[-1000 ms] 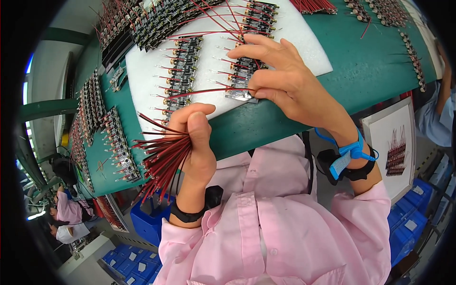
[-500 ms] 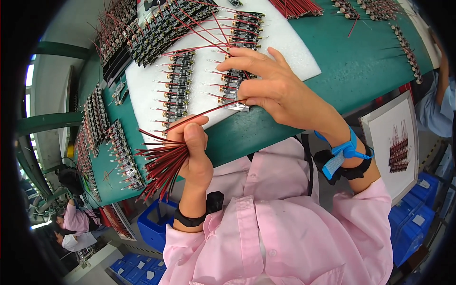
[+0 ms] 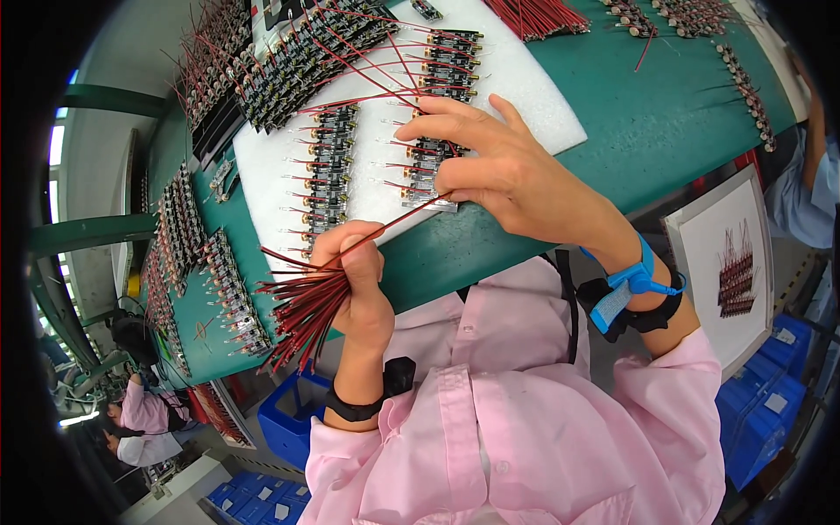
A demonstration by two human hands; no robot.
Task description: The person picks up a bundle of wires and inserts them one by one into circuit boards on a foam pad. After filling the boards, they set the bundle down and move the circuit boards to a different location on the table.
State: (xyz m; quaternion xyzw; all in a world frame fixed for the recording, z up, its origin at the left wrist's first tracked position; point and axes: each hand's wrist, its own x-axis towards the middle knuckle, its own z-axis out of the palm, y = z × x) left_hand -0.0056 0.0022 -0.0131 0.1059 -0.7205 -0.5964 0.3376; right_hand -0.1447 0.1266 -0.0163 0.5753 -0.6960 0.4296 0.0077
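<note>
My left hand (image 3: 363,293) is closed round a bundle of thin red and black wires (image 3: 304,308), whose ends fan out to the left. A single wire (image 3: 404,215) runs from under the left thumb up to my right hand (image 3: 516,179), where thumb and forefinger pinch its end; the other right fingers are spread. That pinch is at the near end of a row of small black circuit boards (image 3: 451,66) with short red wires, partly hidden by my fingers. A second board row (image 3: 331,166) lies to its left. Both rows rest on a white foam sheet (image 3: 547,105).
Stacked boards (image 3: 306,66) stand at the far left, with pliers (image 3: 224,179) beside the foam. More board strips (image 3: 232,297) lie on the green table (image 3: 647,114). A red wire pile (image 3: 538,17) lies at the back. A framed picture (image 3: 726,262) and blue bins (image 3: 761,420) are at right.
The left thumb has moved down slightly onto the bundle, and the single wire now slopes more steeply up to the right hand. My right hand keeps its pinch almost in place.
</note>
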